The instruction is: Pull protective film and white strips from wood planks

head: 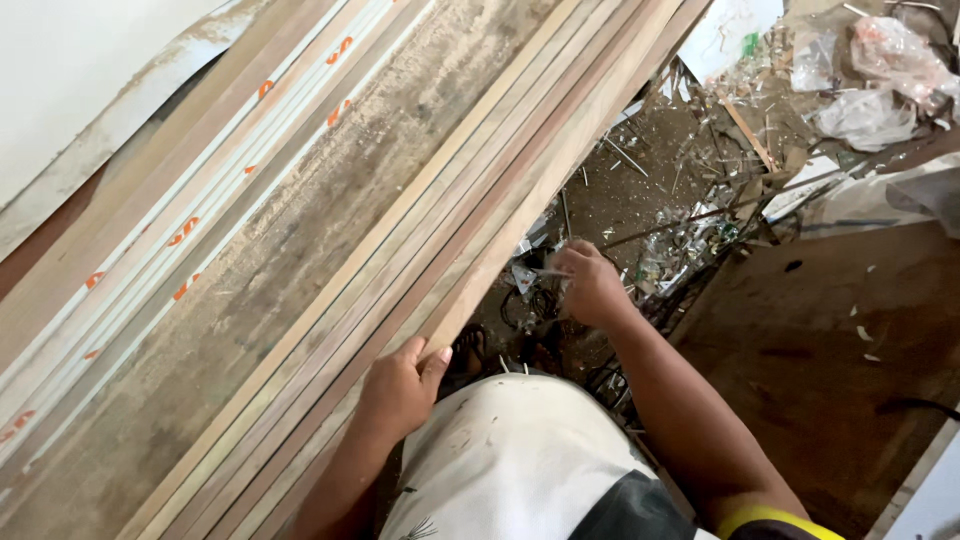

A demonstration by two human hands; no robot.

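Note:
My left hand (400, 385) rests on the near end of a stack of long thin wooden strips (480, 190) that runs diagonally from lower left to upper right. Its thumb presses against the edge of the outermost strip. My right hand (590, 285) reaches down toward the littered floor, fingers closed around a small thin object that is too small to name. My white shorts (510, 460) fill the bottom centre.
A wide dusty plank (300, 240) and white strips with orange marks (190, 220) lie left of the stack. Scraps, wires and plastic bags (870, 90) litter the floor at upper right. A dark brown board (840, 340) lies at right.

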